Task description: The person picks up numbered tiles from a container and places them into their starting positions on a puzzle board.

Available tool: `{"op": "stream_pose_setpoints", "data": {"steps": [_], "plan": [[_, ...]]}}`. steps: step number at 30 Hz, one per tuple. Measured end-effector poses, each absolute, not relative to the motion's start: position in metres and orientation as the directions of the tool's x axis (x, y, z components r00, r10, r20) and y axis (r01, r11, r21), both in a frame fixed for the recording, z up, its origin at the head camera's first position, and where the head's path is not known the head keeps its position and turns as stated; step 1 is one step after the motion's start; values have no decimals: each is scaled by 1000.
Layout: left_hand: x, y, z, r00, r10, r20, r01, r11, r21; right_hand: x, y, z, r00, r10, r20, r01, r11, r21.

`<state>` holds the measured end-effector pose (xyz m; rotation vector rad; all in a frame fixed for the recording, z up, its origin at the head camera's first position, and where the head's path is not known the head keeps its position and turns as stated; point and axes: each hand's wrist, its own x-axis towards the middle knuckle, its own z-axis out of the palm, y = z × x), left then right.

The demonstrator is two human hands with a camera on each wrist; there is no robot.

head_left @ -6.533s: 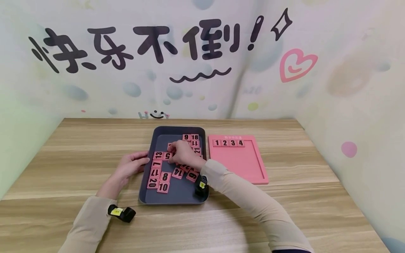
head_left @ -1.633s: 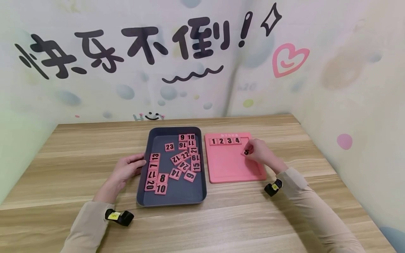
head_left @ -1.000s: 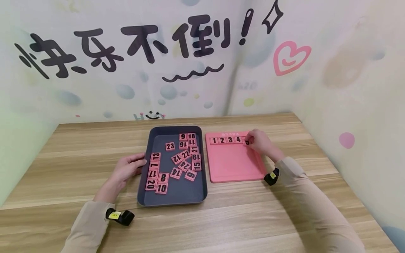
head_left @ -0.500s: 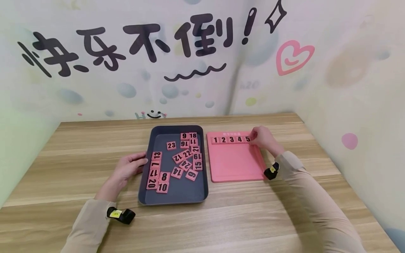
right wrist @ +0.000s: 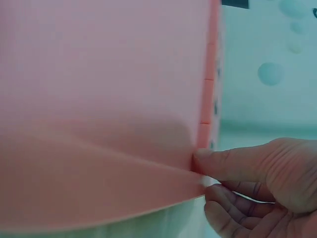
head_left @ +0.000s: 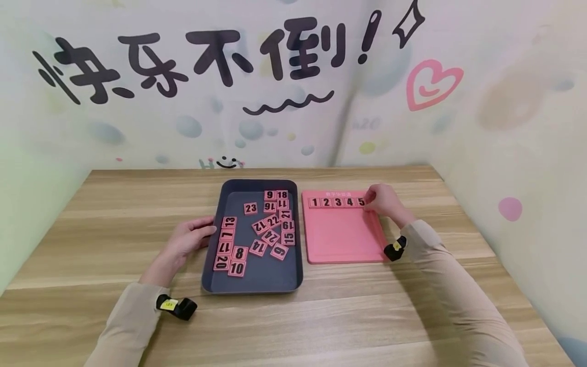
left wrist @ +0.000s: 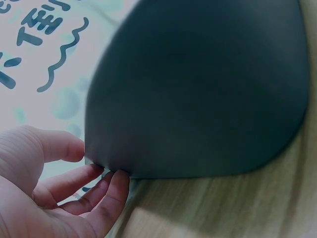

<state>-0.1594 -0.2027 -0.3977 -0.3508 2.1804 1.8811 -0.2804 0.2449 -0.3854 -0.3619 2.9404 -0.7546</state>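
Observation:
In the head view, my left hand [head_left: 185,242] rests against the left side of a dark grey tray [head_left: 275,280]. The left wrist view shows its fingertips touching the tray's outer wall [left wrist: 198,99]. Pink number tiles lie in the tray, such as the 23 tile [head_left: 250,208] and the 8 tile [head_left: 239,253]. On the pink board [head_left: 341,234], tiles 1 to 5 form a row along the top. My right hand [head_left: 387,204] has thumb and fingers at the number 5 tile [head_left: 360,202], covering its right edge. In the right wrist view the thumb [right wrist: 223,163] touches the row's end.
Tray and board stand side by side on a wood-grain table [head_left: 321,326]. Behind it rises a printed backdrop [head_left: 183,142] with large black characters. A black camera [head_left: 176,307] is strapped to the left wrist, another camera [head_left: 395,248] to the right.
The right hand took the 5 tile from the tray, carried it right to the board and set it beside the 4 tile. The left hand has stayed by the tray.

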Motion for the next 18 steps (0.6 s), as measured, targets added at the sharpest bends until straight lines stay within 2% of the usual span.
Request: {"op": "stream_pose_setpoints", "data": {"steps": [6,18], "plan": [[-161,-204,-399,-946,-1,-323,-320,137,937,-275,234,-373,-966,-258,3,-222,825,-520],[-161,-202,-396,-941,-18,-337,-336,139,931,-260,167,-348,-941,-337,6,-271,746,-608]]}}
